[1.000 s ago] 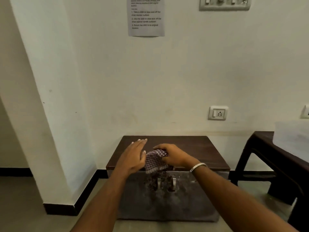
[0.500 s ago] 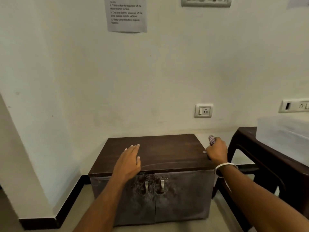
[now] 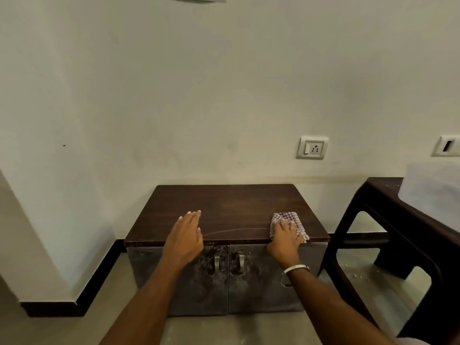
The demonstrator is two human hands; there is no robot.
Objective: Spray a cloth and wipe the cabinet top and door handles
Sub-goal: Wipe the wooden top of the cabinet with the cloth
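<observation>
A low cabinet with a dark brown wooden top stands against the wall, with two grey, stained doors below. Two metal door handles sit side by side at the middle. A red-and-white checked cloth lies on the top near its front right corner. My right hand presses flat on the cloth and covers its near part. My left hand rests flat, fingers spread, over the top's front edge left of centre and holds nothing. No spray bottle is in view.
A dark brown plastic table stands close to the cabinet's right side, with a translucent white box on it. A wall socket is above the cabinet. A wall pillar juts out on the left.
My right hand carried the cloth from the front centre out past the right edge, then back onto the top's front right corner. The left hand stayed on the front edge. The view tilted down.
</observation>
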